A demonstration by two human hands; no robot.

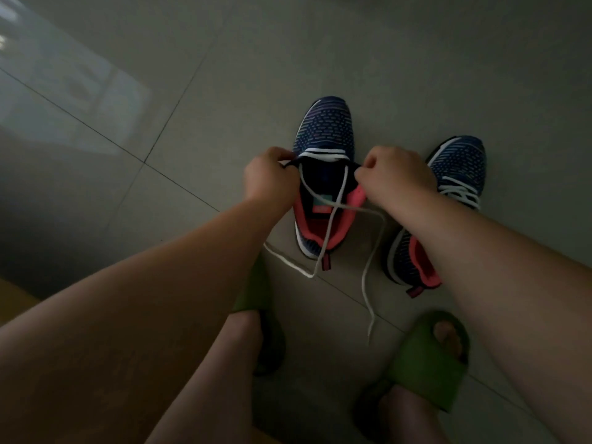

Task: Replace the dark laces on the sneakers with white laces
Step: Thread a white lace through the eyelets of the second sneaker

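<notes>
Two navy sneakers with pink collars stand on the grey tiled floor. The left sneaker point(325, 129) has a white lace point(333, 213) across its lowest eyelets only; both loose ends cross over the tongue and trail onto the floor. My left hand point(269, 181) pinches the sneaker's left eyelet flap, and my right hand point(397, 177) pinches the right flap. The right sneaker point(458, 165) is partly hidden by my right forearm and shows white lacing point(461, 193).
My feet in green slides point(429, 357) stand close in front of the sneakers, the left slide point(256, 293) partly behind my forearm. Tiled floor point(224, 75) stretches around, with a light reflection at the far left.
</notes>
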